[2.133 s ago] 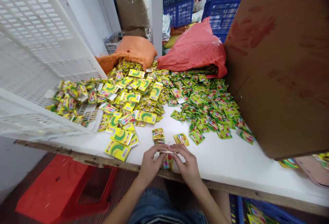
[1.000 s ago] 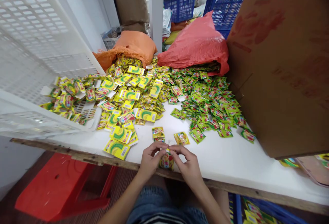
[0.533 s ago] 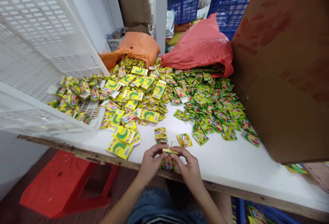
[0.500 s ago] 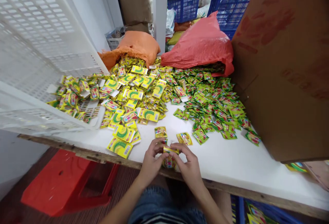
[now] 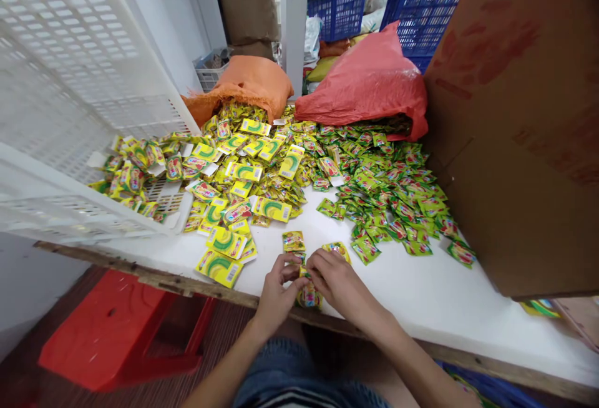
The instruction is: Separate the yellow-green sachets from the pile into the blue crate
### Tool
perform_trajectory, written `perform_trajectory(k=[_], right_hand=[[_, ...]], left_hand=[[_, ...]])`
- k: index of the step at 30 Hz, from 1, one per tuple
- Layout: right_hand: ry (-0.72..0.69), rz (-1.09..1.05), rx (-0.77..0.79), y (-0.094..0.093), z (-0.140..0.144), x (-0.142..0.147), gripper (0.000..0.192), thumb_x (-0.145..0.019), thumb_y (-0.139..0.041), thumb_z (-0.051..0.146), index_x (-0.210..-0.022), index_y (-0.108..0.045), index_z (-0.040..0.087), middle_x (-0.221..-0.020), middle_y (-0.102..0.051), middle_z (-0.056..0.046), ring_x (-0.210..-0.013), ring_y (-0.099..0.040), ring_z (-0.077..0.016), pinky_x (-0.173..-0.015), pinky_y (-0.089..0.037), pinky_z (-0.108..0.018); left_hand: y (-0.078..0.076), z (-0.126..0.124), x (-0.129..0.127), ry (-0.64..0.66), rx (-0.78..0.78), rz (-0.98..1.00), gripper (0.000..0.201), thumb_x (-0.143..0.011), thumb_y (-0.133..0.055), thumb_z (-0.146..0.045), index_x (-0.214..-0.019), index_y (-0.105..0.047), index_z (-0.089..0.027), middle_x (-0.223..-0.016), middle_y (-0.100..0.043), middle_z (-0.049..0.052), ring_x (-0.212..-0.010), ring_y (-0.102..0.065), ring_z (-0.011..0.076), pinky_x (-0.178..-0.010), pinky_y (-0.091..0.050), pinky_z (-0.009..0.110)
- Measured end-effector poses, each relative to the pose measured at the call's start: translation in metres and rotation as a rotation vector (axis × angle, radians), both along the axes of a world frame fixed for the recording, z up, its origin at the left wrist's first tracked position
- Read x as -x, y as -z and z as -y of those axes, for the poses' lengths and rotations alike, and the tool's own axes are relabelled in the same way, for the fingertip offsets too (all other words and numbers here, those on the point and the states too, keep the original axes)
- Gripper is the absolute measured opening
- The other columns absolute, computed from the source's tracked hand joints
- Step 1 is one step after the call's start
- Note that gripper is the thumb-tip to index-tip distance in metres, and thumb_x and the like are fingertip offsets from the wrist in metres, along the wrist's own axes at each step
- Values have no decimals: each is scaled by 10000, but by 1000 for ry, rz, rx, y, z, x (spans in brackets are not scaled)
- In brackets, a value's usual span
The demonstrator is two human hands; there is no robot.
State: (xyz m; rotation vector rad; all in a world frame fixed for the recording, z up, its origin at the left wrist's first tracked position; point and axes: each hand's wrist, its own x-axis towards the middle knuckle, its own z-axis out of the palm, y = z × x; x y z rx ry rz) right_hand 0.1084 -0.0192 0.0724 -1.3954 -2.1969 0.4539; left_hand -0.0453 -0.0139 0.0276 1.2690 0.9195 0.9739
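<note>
Near the table's front edge, my left hand [image 5: 279,289] grips a small yellow candy packet [image 5: 309,296] with colourful print, its fingers bent around the upper left side. My right hand [image 5: 337,280] closes over the packet's upper right, fingertips pinched together and partly hiding it. Just beyond my left fingers lies a yellow sachet [image 5: 293,241]. Another yellow sachet [image 5: 336,248] is partly covered by my right hand. To the left are several flat yellow boxes [image 5: 219,267], and green sachets [image 5: 366,249] spread out on the right.
A white perforated crate [image 5: 51,165] on its side holds packets at left. An orange sack [image 5: 255,77] and a red bag [image 5: 369,77] spill sachets at the back. A tall cardboard box [image 5: 519,208] blocks the right. A red stool [image 5: 103,333] stands below the white table [image 5: 449,289].
My right hand has turned and moved its fingers up and inward over the packet, covering its top. My left hand keeps nearly the same place and grip.
</note>
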Motion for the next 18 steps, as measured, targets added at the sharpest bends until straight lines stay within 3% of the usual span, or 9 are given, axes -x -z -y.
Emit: perform_trajectory(k=[4, 7, 9, 13, 18], right_hand=[[-115, -29, 20, -6, -5, -8, 180, -867, -416, 133, -852, -587, 191, -835, -584, -50, -788, -545, -173, -754, -419, -319], [-147, -203, 88, 3, 0, -15, 208, -875, -426, 158, -909, -624, 212, -897, -609, -50, -864, -558, -173, -779, -437, -312], [-65, -386, 138, 19, 8, -16, 193, -867, -472, 207, -986, -622, 234, -948, -625, -42, -900, -571, -173, -789, -455, -302], [245, -650, 151, 54, 27, -7, 224, -845, -518, 267, -1051, -594, 225, -987, -643, -45, -886, -596, -178, -776, -485, -301], [288, -655, 53, 63, 33, 3, 188, -845, -507, 252, -981, -634, 229, -973, -654, -49, -933, -590, -194, -848, -465, -338]], left_hand=[[2, -1, 1, 3, 7, 2, 271, -773, -602, -264, -991, -454, -200, -851, -675, 35, -829, -644, 188, -719, -494, 288], [5, -2, 2, -20, -49, -26, 231, -773, -602, -276, -974, -541, -180, -902, -675, 50, -869, -633, 190, -766, -494, 299], [8, -3, 2, -38, -85, -59, 197, -772, -601, -282, -931, -616, -166, -923, -680, 60, -885, -626, 193, -807, -483, 305], [9, -6, 2, -58, -73, -90, 175, -744, -632, -272, -865, -674, -154, -879, -697, 64, -838, -633, 194, -787, -489, 302], [6, -9, 0, 8, -117, -90, 220, -760, -618, -252, -956, -685, -179, -977, -679, 74, -928, -610, 202, -839, -470, 315]])
